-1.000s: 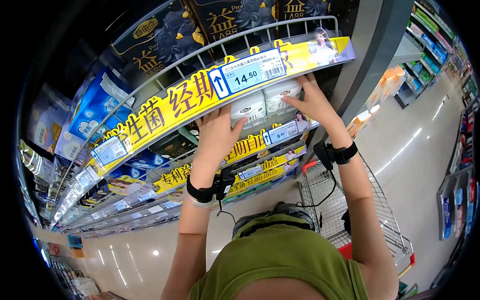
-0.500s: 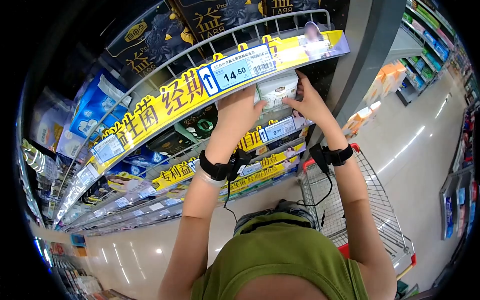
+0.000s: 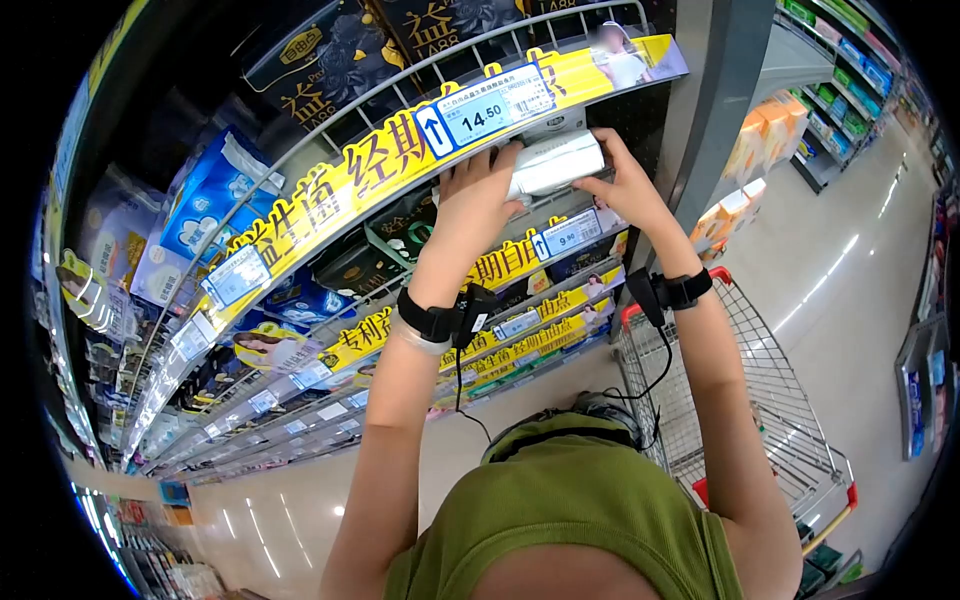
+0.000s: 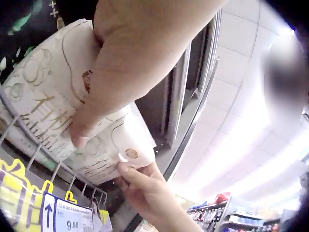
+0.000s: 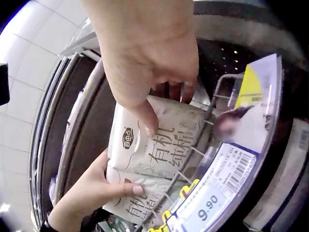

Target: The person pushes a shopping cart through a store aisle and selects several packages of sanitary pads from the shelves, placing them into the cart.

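"The white pack (image 3: 562,165) has tipped since the earlier frame?"

"Yes, it's below the 14.50 label (image 3: 482,117), its end pinched by the right hand (image 3: 624,192)."

"And the left hand (image 3: 475,205)?"

"Gripping the neighbouring pack (image 4: 41,94), thumb in front; I can't tell where its fingertips sit."

Glossy plastic-looking white packs (image 5: 169,135); smooth metal wire (image 5: 182,178).

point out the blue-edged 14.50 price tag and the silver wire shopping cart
Blue-edged 14.50 price tag (image 3: 482,118): head view, on its printed price.
Silver wire shopping cart (image 3: 852,496): head view, on its red corner piece.
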`<act>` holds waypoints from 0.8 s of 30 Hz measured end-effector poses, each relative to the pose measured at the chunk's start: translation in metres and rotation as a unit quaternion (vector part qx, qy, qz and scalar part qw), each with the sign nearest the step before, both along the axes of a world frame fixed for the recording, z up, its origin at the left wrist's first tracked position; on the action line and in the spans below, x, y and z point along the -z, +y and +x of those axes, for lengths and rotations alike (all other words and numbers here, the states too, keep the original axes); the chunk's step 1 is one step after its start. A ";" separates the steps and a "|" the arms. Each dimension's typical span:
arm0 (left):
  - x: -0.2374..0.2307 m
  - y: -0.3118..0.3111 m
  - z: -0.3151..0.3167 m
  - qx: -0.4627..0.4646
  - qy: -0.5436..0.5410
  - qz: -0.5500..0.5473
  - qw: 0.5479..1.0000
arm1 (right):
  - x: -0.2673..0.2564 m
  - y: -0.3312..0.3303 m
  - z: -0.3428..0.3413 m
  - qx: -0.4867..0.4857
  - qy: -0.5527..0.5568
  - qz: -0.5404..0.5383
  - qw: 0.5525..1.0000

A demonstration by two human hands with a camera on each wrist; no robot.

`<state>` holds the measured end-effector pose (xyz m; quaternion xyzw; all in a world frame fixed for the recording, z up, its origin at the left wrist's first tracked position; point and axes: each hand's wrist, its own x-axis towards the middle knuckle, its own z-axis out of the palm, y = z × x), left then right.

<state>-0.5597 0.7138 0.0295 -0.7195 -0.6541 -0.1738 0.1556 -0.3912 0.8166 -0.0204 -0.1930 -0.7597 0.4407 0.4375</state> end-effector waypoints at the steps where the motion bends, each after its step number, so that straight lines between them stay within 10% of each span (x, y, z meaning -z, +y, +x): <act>1: -0.002 -0.004 0.001 0.003 0.003 0.001 1.000 | -0.002 -0.006 0.002 0.012 0.023 0.029 0.999; 11: -0.019 -0.089 0.040 0.180 -0.096 -0.009 0.979 | -0.013 -0.115 0.069 0.145 -0.004 0.191 0.971; 24: 0.190 -0.119 0.146 0.430 -0.233 -0.219 0.844 | 0.114 -0.306 0.147 0.448 -0.264 -0.113 0.847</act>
